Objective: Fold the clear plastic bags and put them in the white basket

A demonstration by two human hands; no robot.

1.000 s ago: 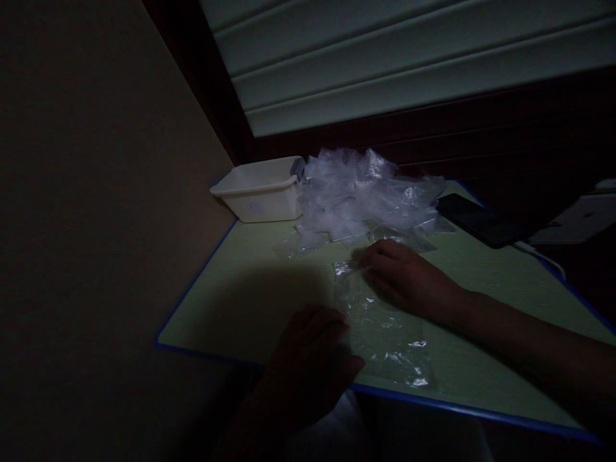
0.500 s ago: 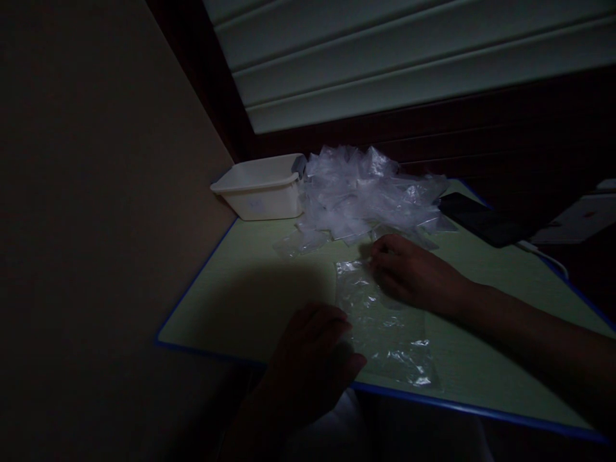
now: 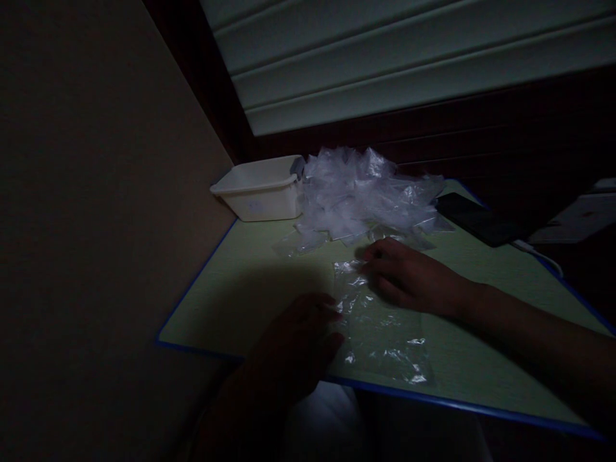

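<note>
A clear plastic bag (image 3: 392, 340) lies flat on the pale green table (image 3: 231, 295), close to its front edge. My right hand (image 3: 414, 273) is over the bag's far end, fingers curled and closed. Whatever is between those fingertips is hidden. At the bag's left edge is my left hand (image 3: 303, 346), in deep shadow, with thumb and fingers apart and nothing visible in them. Its fingertips reach the bag's edge; firm contact cannot be made out. Behind my right hand rises a heap of small clear plastic bags (image 3: 356, 199).
A white plastic basket (image 3: 269, 202) with a grey handle stands left of the heap. On the right lies a dark phone-like device (image 3: 474, 218) with a white cable (image 3: 539, 251). The wall is at the left, and blue edging (image 3: 452, 402) borders the table.
My left hand has shifted slightly left and up, uncovering more of the bag's left edge. My right hand's fingertips have moved a little left along the bag's far end.
</note>
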